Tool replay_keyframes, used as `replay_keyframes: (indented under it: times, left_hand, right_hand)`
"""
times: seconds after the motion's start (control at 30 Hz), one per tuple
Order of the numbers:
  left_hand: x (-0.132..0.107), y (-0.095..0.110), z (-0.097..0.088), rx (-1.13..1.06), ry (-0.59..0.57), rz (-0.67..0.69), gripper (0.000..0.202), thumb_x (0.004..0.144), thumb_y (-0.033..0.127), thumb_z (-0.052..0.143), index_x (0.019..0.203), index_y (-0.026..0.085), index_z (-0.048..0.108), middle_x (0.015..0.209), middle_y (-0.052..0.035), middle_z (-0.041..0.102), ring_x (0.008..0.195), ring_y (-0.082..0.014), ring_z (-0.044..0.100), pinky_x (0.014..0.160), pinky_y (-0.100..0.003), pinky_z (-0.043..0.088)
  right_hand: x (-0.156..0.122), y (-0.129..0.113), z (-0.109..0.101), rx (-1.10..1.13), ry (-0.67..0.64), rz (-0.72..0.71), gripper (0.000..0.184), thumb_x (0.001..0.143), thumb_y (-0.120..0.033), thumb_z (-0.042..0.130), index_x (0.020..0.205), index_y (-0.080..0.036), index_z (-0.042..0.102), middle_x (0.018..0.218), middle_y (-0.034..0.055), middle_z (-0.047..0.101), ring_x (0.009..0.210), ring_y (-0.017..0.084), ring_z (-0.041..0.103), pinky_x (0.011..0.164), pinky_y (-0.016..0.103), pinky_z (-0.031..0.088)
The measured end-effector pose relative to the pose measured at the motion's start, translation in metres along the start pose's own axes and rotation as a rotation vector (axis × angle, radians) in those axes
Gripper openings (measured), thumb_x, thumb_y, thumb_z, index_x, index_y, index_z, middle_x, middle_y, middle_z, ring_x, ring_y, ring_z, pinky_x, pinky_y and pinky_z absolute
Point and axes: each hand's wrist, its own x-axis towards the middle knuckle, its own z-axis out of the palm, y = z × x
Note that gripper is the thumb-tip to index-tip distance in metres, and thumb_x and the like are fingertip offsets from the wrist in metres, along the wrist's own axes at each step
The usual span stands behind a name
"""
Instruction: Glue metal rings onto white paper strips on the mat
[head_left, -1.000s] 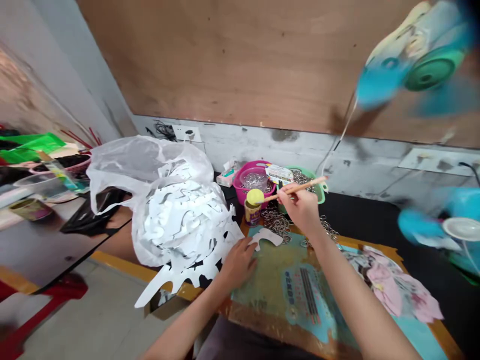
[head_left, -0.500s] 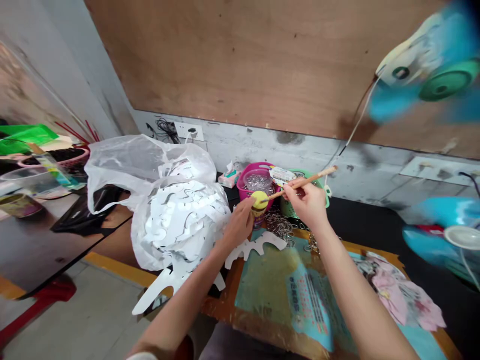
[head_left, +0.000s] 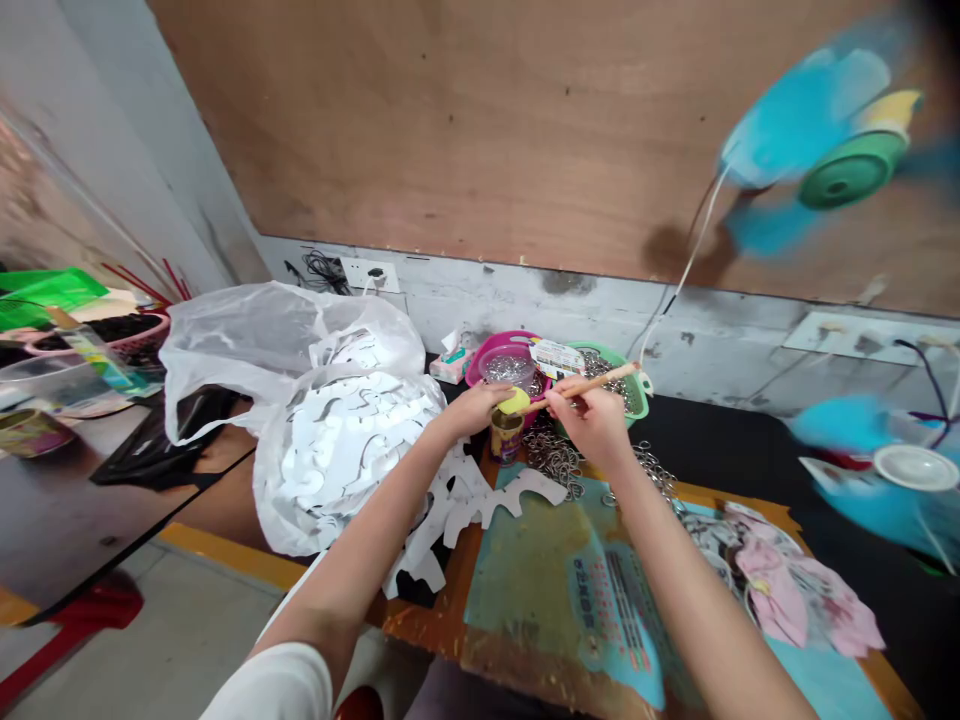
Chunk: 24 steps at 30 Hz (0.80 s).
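My left hand pinches the edge of a round yellow lid, which is tilted just above a small open can. In my right hand is a slim wooden-handled brush, held like a pen. Its lower end points left, close to the lid and the can's mouth; whether it touches either I cannot make out. Small metal rings and clasps lie in a heap right of the can. White cut-out strips are spread in front of it.
A plastic bag bulges with white cut pieces at left. Behind the can are a magenta basket and a green basket. Pink cloth lies at right. Blue-bladed fans spin at the right side.
My left hand has lifted the yellow lid off the can's top, and the can's mouth now shows. My right hand has shifted slightly left with the brush. The view has moved a little.
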Motion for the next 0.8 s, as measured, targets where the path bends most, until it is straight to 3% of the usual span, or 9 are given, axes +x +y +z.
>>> replay_keyframes:
  times: [0.17,0.33,0.47,0.57,0.7,0.8]
  left_hand:
    - [0.003,-0.004,0.004,0.008,0.012,0.027,0.052,0.085,0.007,0.047,0.135,0.014,0.059,0.145,-0.0122,0.055,0.134,-0.0225,0.052,0.113,-0.037,0.040]
    - [0.007,-0.006,0.004,0.015,0.002,0.030,0.052,0.084,0.008,0.050,0.135,0.013,0.059,0.145,-0.0131,0.054,0.132,-0.0235,0.054,0.112,-0.036,0.041]
    - [0.008,-0.003,0.001,0.020,0.002,0.039,0.056,0.081,0.004,0.049,0.136,0.016,0.059,0.146,-0.0112,0.054,0.132,-0.0230,0.054,0.112,-0.036,0.042]
    - [0.007,0.001,0.001,0.019,0.012,0.043,0.055,0.081,0.004,0.050,0.134,0.015,0.060,0.147,-0.0128,0.053,0.132,-0.0251,0.053,0.112,-0.039,0.042]
    - [0.004,0.004,-0.001,0.009,0.041,0.035,0.056,0.082,0.004,0.049,0.136,0.017,0.058,0.151,-0.0116,0.048,0.134,-0.0242,0.051,0.112,-0.039,0.042]
    - [-0.006,0.010,-0.005,-0.021,0.141,-0.012,0.058,0.083,0.005,0.047,0.139,0.017,0.054,0.151,-0.0121,0.048,0.137,-0.0249,0.048,0.114,-0.043,0.040]
  right_hand:
    - [-0.013,0.000,0.004,0.049,-0.065,-0.053,0.018,0.095,-0.032,0.057,0.086,-0.020,0.066,0.080,0.0039,0.070,0.064,0.015,0.064,0.054,0.023,0.048]
    - [-0.022,0.005,-0.001,0.014,0.025,0.014,0.019,0.094,-0.034,0.058,0.082,-0.020,0.065,0.070,0.0022,0.068,0.056,0.014,0.060,0.051,0.023,0.046]
    - [-0.012,0.012,0.007,-0.054,-0.018,0.038,0.020,0.092,-0.036,0.059,0.083,-0.020,0.066,0.072,0.0030,0.070,0.057,0.015,0.063,0.054,0.025,0.050]
    - [-0.001,0.015,0.018,0.019,-0.053,0.136,0.020,0.089,-0.039,0.062,0.084,-0.020,0.067,0.067,0.0019,0.070,0.056,0.017,0.065,0.056,0.027,0.054]
    - [0.003,0.018,0.020,0.294,0.176,0.347,0.030,0.080,-0.049,0.071,0.084,-0.020,0.066,0.066,0.0026,0.071,0.062,0.022,0.071,0.062,0.033,0.061]
    - [-0.005,0.024,0.012,0.422,0.354,0.440,0.036,0.072,-0.051,0.079,0.079,-0.019,0.064,0.063,0.0010,0.069,0.056,0.020,0.070,0.057,0.032,0.063]
